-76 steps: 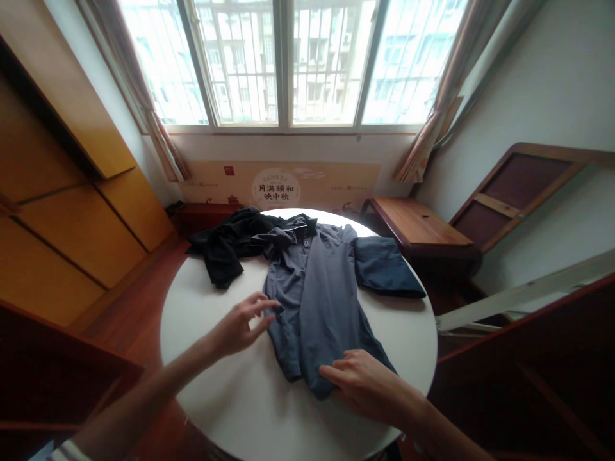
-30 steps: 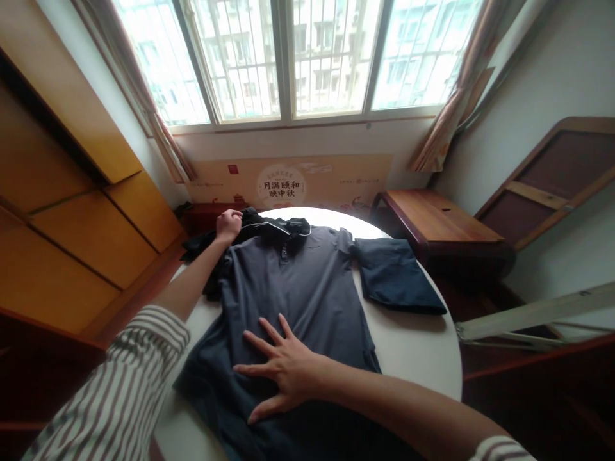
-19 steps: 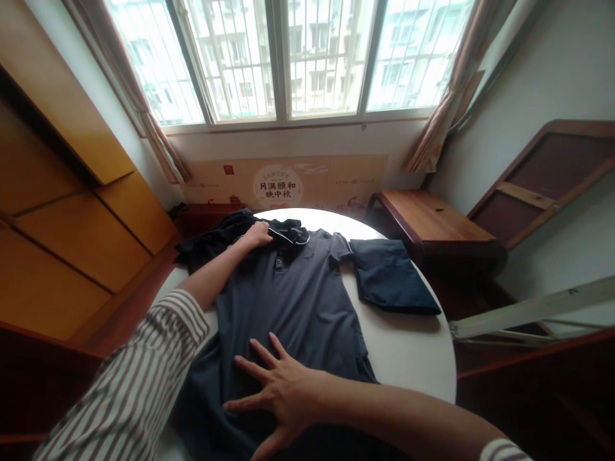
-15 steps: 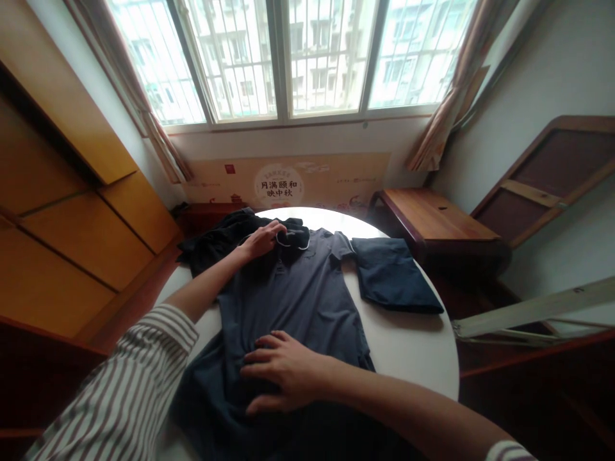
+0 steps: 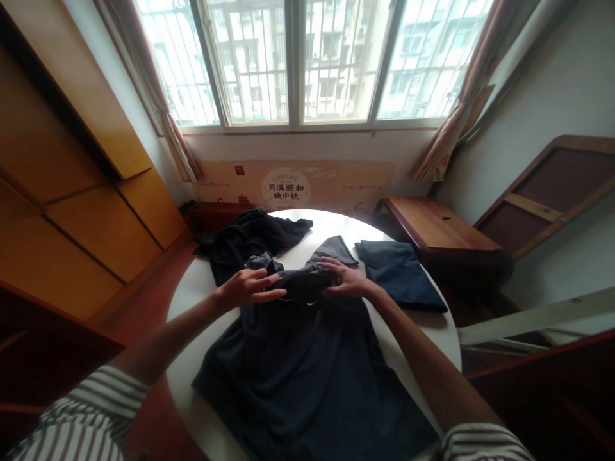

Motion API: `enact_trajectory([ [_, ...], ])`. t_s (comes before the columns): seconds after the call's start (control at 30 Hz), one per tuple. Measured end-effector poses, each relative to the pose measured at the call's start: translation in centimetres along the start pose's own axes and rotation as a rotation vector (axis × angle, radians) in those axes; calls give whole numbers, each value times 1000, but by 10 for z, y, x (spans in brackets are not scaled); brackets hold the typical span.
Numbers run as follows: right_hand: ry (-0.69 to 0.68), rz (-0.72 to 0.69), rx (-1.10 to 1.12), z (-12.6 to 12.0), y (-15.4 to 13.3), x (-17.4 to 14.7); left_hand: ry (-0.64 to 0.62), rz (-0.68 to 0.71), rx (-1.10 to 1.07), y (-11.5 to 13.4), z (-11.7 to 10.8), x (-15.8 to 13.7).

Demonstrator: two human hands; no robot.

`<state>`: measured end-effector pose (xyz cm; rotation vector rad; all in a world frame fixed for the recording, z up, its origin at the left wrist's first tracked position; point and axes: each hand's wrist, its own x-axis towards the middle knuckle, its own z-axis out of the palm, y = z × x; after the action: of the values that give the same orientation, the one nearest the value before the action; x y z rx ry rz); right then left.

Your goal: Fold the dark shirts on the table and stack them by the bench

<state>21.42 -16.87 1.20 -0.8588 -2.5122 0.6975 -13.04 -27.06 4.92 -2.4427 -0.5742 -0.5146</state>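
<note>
A dark grey-blue short-sleeved shirt (image 5: 312, 371) lies spread over the round white table, its hem toward me. My left hand (image 5: 250, 286) is closed on the shirt beside its collar, with thumb and forefinger pointing inward. On the other side of the collar, my right hand (image 5: 348, 280) grips the shoulder fabric. The collar area is bunched between both hands, and a thin pale trim line shows there. The right sleeve sticks out beyond my right hand.
A heap of black clothing (image 5: 254, 234) lies at the table's back left. A folded navy garment (image 5: 401, 275) rests at the right edge of the white table (image 5: 189, 336). Beyond stand a wooden side table (image 5: 442, 224) and wooden cabinets (image 5: 91, 224).
My right hand has moved from the shirt's lower middle up to the collar area. The shirt has shifted toward me, away from the black heap, and its collar end is now bunched.
</note>
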Motion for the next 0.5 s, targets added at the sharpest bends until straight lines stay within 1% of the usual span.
enact_trajectory([
  [0.07,-66,-53,28,-1,3,2,45,-41,38,-4,-7,-3],
  [0.1,-62,-62,29,-3,1,2,63,-45,56,-6,-11,-4],
  [0.17,4,-59,16,-8,-5,2,59,-38,61,-10,-20,-7],
  [0.2,66,-54,15,-13,-9,1,36,-57,44,-12,-26,-7],
  [0.23,138,-50,19,-18,-15,-2,-4,-105,17,-12,-33,-8],
  [0.33,314,-20,23,-39,-35,-21,-169,-362,-113,-13,-55,-11],
  [0.4,347,32,-15,-54,-49,-38,-257,-485,-235,-14,-70,-15],
  [0.43,335,67,-31,-61,-55,-46,-285,-514,-311,-15,-76,-18],
  [0.5,303,133,-16,-74,-65,-56,-296,-546,-464,-22,-84,-20],
])
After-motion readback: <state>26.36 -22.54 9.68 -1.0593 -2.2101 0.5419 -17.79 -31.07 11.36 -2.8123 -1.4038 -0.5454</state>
